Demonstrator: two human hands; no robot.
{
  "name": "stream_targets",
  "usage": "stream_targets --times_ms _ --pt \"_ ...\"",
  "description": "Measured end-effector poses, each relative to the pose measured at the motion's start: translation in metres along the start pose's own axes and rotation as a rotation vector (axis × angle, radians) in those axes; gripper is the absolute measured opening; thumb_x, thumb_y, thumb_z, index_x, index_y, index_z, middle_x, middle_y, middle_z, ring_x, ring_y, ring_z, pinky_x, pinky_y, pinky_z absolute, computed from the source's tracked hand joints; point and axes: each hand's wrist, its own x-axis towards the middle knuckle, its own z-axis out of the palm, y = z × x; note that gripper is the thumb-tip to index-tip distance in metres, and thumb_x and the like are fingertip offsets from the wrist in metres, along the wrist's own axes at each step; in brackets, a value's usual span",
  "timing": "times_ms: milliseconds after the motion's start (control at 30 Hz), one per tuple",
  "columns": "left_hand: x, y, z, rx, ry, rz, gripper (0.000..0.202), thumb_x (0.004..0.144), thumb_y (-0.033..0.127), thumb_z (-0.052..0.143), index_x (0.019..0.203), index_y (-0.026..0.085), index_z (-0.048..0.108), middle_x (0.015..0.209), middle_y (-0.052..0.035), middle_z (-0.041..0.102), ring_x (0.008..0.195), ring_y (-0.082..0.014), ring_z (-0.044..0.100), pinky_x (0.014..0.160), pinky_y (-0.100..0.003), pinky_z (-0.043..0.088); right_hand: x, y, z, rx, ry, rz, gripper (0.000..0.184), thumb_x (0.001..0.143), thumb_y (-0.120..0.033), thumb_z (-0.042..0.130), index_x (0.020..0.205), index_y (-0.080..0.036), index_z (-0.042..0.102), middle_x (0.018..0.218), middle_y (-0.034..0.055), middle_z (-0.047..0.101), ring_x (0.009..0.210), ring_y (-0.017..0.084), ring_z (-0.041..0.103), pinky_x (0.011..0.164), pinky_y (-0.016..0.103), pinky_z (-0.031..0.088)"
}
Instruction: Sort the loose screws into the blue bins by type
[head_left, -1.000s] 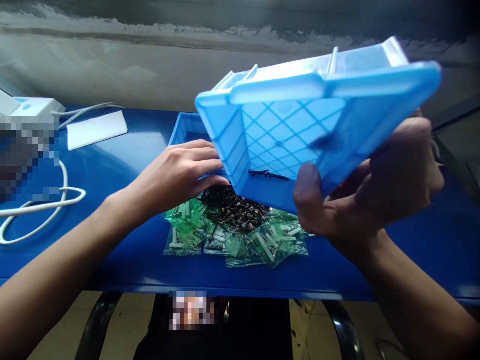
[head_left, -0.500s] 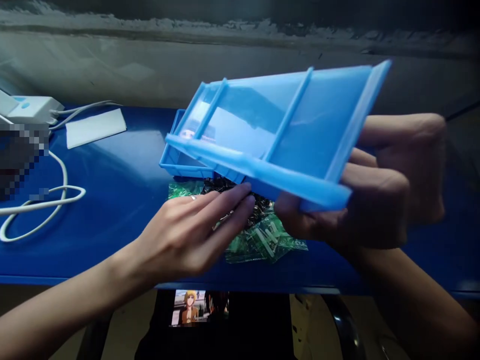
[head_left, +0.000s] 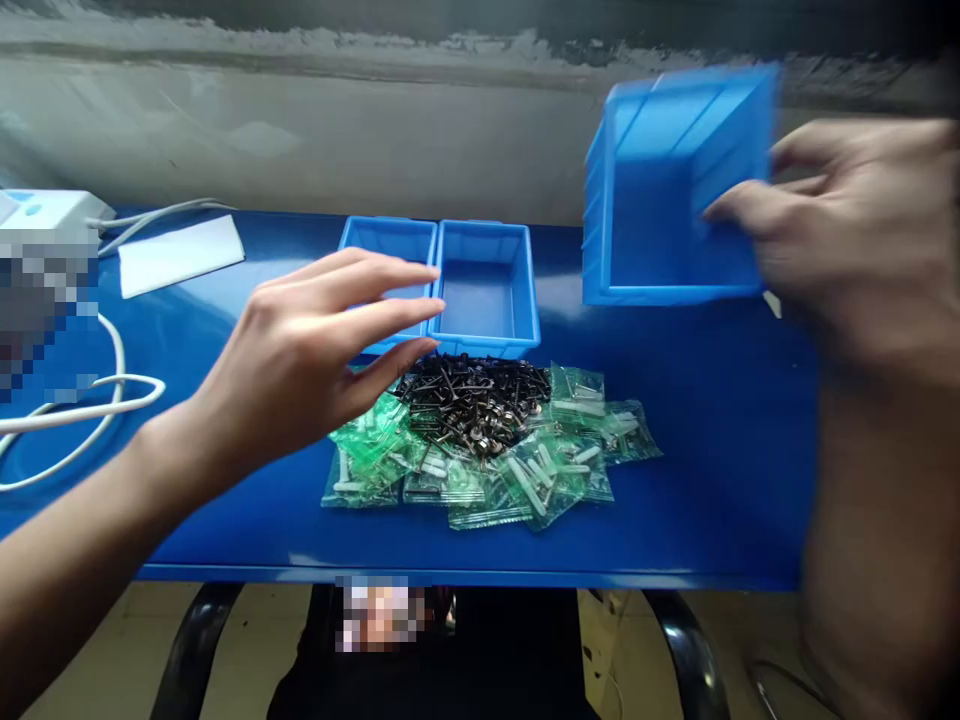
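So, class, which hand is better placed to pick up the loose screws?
The left hand, probably: it is near the screws, seemingly holding nothing, while the right hand grips a blue bin.

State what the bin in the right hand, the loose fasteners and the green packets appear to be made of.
Bin: probably molded plastic, seemingly smooth, judging by the evenly blue, ribbed walls, though it is blurred.
Loose fasteners: likely metal, mostly dark, with shiny glints on some.
Green packets: thin, glossy film, likely plastic, given their see-through, crinkled surfaces.
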Motion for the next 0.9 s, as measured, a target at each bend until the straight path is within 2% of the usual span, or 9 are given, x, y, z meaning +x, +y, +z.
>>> stream_targets --times_ms 100,200,367,467,533,600,733,800,900 --pt "0.007 -0.023 0.012 -0.053 -0.097 0.064 0.027 0.108 0.038 0.067 0.125 0.02 0.078 0.145 -0.0115 0.072 0.138 -0.032 0.071 0.113 -0.052 0.067 0.017 0.007 0.017 0.01 -0.098 0.112 0.019 0.085 -0.028 0.081 0.094 -0.011 0.081 0.079 0.0078 0.071 0.071 0.012 0.057 0.069 0.033 0.044" --pt "0.008 -0.032 0.023 -0.032 -0.149 0.108 0.027 0.111 0.04 0.062 0.115 0.021 0.081 0.138 -0.0096 0.076 0.134 -0.0309 0.074 0.111 -0.049 0.069 0.011 0.013 0.036 0.048 -0.194 0.102 0.024 0.084 -0.032 0.084 0.094 -0.01 0.083 0.08 0.0095 0.075 0.074 0.015 0.064 0.071 0.034 0.047" --pt "0.004 -0.027 0.03 -0.001 -0.08 0.132 0.02 0.11 0.035 0.066 0.108 0.021 0.081 0.133 -0.009 0.078 0.126 -0.0281 0.078 0.107 -0.042 0.071 -0.01 0.013 0.042 0.005 -0.283 0.036 0.03 0.09 -0.041 0.082 0.083 -0.012 0.081 0.072 0.0087 0.072 0.072 0.018 0.067 0.071 0.035 0.048" --pt "0.0 -0.024 0.033 -0.02 -0.034 0.126 0.016 0.107 0.03 0.07 0.11 0.018 0.08 0.131 -0.0101 0.079 0.127 -0.028 0.077 0.11 -0.042 0.07 -0.02 0.008 0.035 -0.075 -0.27 -0.019 0.045 0.098 -0.054 0.074 0.095 -0.01 0.084 0.086 0.0163 0.077 0.09 0.028 0.074 0.091 0.043 0.054" --pt "-0.003 -0.023 0.035 -0.021 -0.017 0.109 0.014 0.107 0.028 0.07 0.112 0.018 0.079 0.133 -0.0098 0.078 0.13 -0.0279 0.076 0.111 -0.042 0.069 -0.028 0.001 0.03 -0.143 -0.14 -0.13 0.056 0.1 -0.059 0.071 0.124 -0.01 0.082 0.117 0.0232 0.078 0.12 0.038 0.072 0.111 0.051 0.05" --pt "-0.006 -0.021 0.037 -0.026 -0.019 0.091 0.015 0.108 0.027 0.069 0.116 0.019 0.078 0.136 -0.009 0.077 0.133 -0.0277 0.074 0.114 -0.043 0.068 -0.038 -0.007 0.028 -0.108 -0.037 -0.347 0.059 0.104 -0.06 0.066 0.142 -0.017 0.075 0.138 0.0211 0.072 0.134 0.038 0.066 0.12 0.053 0.049" --pt "-0.01 -0.019 0.038 -0.052 -0.033 0.048 0.021 0.107 0.022 0.066 0.125 0.023 0.077 0.143 -0.0069 0.074 0.139 -0.0274 0.07 0.118 -0.044 0.065 -0.061 -0.021 0.034 0.132 -0.188 -0.783 0.039 0.105 -0.054 0.069 0.133 -0.029 0.08 0.16 0.0068 0.062 0.141 0.032 0.067 0.122 0.053 0.055" --pt "-0.012 -0.018 0.04 -0.048 -0.025 0.043 0.022 0.106 0.018 0.067 0.126 0.021 0.076 0.143 -0.0082 0.074 0.14 -0.0284 0.07 0.118 -0.044 0.065 -0.069 -0.022 0.039 0.12 -0.228 -0.859 0.031 0.107 -0.045 0.069 0.13 -0.029 0.081 0.17 0.0026 0.052 0.152 0.036 0.058 0.126 0.059 0.054" --pt "-0.014 -0.018 0.043 -0.031 0.015 0.052 0.021 0.107 0.016 0.066 0.124 0.02 0.076 0.141 -0.0088 0.075 0.139 -0.0279 0.07 0.117 -0.043 0.066 -0.074 -0.018 0.043 0.066 -0.214 -0.891 0.029 0.111 -0.033 0.061 0.131 -0.024 0.08 0.165 0.0076 0.056 0.136 0.035 0.071 0.114 0.054 0.065"
